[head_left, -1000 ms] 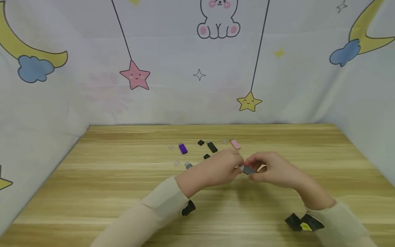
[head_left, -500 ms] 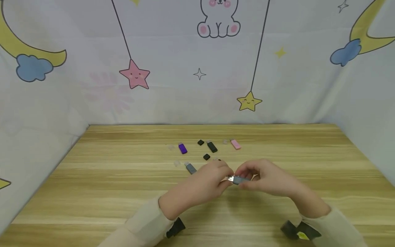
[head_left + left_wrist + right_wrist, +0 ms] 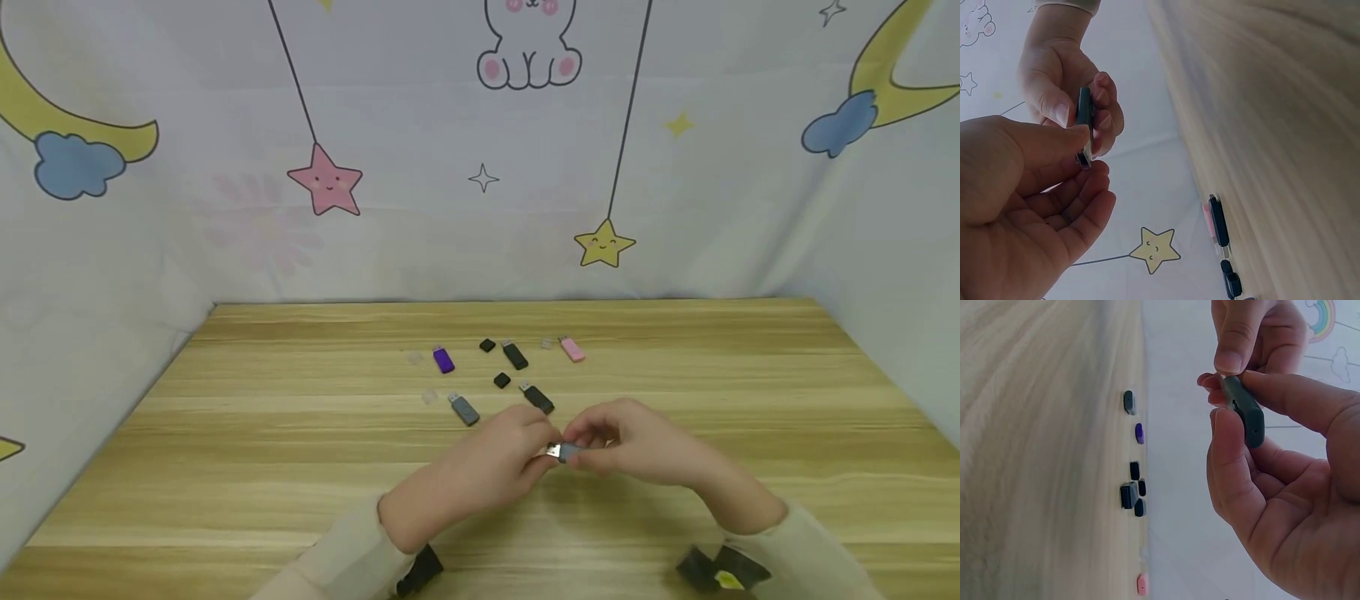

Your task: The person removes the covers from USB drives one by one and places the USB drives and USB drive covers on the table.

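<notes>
Low over the table, both hands meet at a grey USB flash drive [image 3: 568, 452], its metal plug facing left. My right hand [image 3: 637, 442] grips the drive's body between thumb and fingers. The left hand [image 3: 498, 454] pinches at the plug end, its thumb overlapping that end in the left wrist view; whether a clear cap is between these fingers I cannot tell. In the right wrist view the dark body of the drive [image 3: 1250, 419] slants between the two hands. Just beyond the hands lie another grey flash drive [image 3: 464, 410] and a black flash drive [image 3: 537, 397], plugs bare.
Farther back on the wooden table [image 3: 262, 467] are a purple flash drive [image 3: 443, 360], a second black flash drive [image 3: 515, 355] and a pink flash drive [image 3: 572, 349]. Small black caps [image 3: 502, 380] and clear caps [image 3: 429, 397] lie beside them. A printed cloth [image 3: 420, 250] stands behind.
Both hands have drawn nearer and to the left with the grey flash drive, uncovering the nearer black drive and the other grey one. The fingers have come closer together around it.
</notes>
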{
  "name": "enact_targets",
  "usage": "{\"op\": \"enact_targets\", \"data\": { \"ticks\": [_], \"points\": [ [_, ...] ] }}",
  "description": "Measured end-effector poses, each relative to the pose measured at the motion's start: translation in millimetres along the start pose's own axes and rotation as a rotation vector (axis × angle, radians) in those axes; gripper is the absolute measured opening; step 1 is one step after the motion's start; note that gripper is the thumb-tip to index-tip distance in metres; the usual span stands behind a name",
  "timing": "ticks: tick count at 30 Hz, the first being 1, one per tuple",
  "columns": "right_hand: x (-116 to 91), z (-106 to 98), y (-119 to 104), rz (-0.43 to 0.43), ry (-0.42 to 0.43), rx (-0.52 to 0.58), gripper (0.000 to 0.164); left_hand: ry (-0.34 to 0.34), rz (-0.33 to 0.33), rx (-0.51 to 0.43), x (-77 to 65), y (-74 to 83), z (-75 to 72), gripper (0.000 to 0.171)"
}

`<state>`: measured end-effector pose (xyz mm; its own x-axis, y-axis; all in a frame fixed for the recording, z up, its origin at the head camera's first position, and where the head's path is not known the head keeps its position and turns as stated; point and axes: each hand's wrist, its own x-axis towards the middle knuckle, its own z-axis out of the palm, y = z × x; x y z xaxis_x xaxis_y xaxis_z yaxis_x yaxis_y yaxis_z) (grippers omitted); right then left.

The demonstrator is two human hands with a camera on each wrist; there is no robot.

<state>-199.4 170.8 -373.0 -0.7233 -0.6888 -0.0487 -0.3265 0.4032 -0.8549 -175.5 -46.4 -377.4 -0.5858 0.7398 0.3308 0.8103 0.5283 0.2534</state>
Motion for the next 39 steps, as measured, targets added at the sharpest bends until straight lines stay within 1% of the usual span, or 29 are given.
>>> {"op": "enact_targets", "data": {
  "ticks": [4, 10, 16, 18, 22, 26, 28, 31, 36, 39],
  "points": [
    [0.2, 2.6, 0.5, 0.012, -0.014, 0.014, 0.023, 0.005, 0.009, 0.010, -2.0, 0.8, 1.0, 0.013],
    [0.5, 5.6, 1.7, 0.019, -0.027, 0.065, 0.023, 0.017, 0.017, 0.022, -3.9, 1.9, 1.7, 0.012],
    [-0.3, 7.9, -0.1, 0.030, -0.037, 0.108, 0.022, 0.004, 0.032, -0.005, -4.5, 2.5, 0.3, 0.007],
    [-0.4, 8.2, -0.6, 0.038, -0.039, 0.117, 0.022, 0.012, 0.046, -0.008, -4.6, 3.0, -0.9, 0.006],
    [-0.6, 8.8, -1.3, 0.051, -0.046, 0.137, 0.023, 0.031, 0.068, -0.001, -5.4, 4.1, -2.8, 0.008],
    [-0.4, 9.5, -1.2, 0.056, -0.043, 0.162, 0.024, 0.029, 0.063, -0.005, -6.0, 4.9, -4.6, 0.012],
    [0.0, 10.0, -0.7, 0.053, -0.040, 0.171, 0.024, 0.026, 0.059, -0.005, -6.2, 5.0, -5.9, 0.013],
    [0.7, 10.7, 0.1, 0.039, -0.040, 0.180, 0.025, 0.032, 0.070, -0.009, -6.2, 4.2, -6.2, 0.013],
    [0.9, 11.1, 1.5, 0.012, -0.056, 0.195, 0.026, 0.072, 0.115, -0.056, -6.5, -0.3, -3.9, 0.010],
    [1.1, 11.1, 2.4, -0.005, -0.061, 0.199, 0.026, 0.097, 0.144, -0.090, -6.8, -4.4, -3.0, 0.013]
  ]
}}
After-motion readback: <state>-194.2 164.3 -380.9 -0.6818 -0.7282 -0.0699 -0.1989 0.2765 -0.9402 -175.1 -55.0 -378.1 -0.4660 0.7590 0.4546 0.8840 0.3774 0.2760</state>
